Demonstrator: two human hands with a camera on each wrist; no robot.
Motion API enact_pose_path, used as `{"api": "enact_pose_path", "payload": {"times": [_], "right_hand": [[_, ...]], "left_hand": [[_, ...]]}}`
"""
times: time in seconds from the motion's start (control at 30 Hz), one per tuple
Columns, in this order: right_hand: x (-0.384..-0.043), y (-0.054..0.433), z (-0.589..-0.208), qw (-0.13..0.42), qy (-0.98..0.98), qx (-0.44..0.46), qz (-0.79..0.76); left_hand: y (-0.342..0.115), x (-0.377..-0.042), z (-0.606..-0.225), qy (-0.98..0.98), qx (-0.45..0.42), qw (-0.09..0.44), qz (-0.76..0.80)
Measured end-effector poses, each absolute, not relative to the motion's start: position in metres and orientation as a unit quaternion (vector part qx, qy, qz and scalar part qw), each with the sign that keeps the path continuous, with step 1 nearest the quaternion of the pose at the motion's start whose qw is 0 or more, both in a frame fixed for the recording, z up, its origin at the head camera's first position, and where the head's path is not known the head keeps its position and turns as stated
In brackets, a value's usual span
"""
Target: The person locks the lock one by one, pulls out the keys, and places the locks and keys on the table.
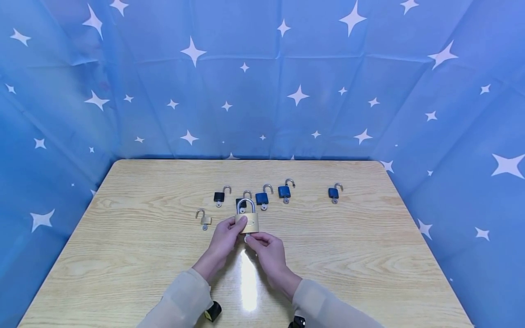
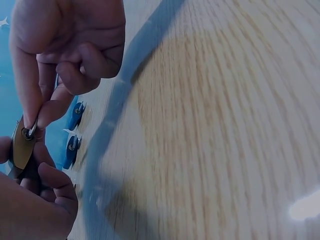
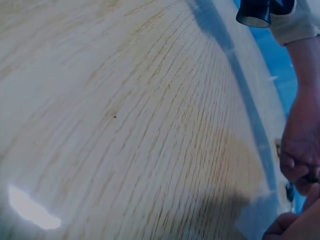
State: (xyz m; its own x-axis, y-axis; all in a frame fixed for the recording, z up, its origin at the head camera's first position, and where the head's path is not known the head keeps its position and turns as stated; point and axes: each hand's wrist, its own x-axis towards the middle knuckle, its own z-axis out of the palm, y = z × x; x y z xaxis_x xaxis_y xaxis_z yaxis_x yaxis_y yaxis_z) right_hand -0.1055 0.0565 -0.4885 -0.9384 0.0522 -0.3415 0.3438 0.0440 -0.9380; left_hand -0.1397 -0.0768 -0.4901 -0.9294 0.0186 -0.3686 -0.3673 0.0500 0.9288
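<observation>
A large brass padlock (image 1: pixel 254 223) is held upright above the table, its steel shackle at the top with both legs reaching the body. My left hand (image 1: pixel 223 238) grips the body from the left, thumb across its front face. Below it, my right hand (image 1: pixel 270 251) pinches a key (image 1: pixel 246 238) at the lock's underside. In the left wrist view the key (image 2: pixel 33 131) sits at the keyhole, between thumb and finger. The right wrist view catches both hands only at its right edge, and the padlock is mostly hidden there.
Behind the hands lie several smaller padlocks with raised shackles and keys: a brass one (image 1: pixel 206 220), a black one (image 1: pixel 219 197), another black one (image 1: pixel 239 203) partly covered, and blue ones (image 1: pixel 261 198), (image 1: pixel 284 192) with another blue padlock (image 1: pixel 333 193) farther right. A starry blue curtain (image 1: pixel 262 114) borders the wooden table (image 1: pixel 369 255).
</observation>
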Motion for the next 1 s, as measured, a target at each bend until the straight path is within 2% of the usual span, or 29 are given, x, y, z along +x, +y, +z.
{"api": "enact_pose_path", "payload": {"times": [1.0], "right_hand": [[-0.119, 0.054, -0.492, 0.108, 0.731, 0.140, -0.659]], "left_hand": [[-0.074, -0.147, -0.490, 0.701, -0.136, 0.117, 0.690]]}}
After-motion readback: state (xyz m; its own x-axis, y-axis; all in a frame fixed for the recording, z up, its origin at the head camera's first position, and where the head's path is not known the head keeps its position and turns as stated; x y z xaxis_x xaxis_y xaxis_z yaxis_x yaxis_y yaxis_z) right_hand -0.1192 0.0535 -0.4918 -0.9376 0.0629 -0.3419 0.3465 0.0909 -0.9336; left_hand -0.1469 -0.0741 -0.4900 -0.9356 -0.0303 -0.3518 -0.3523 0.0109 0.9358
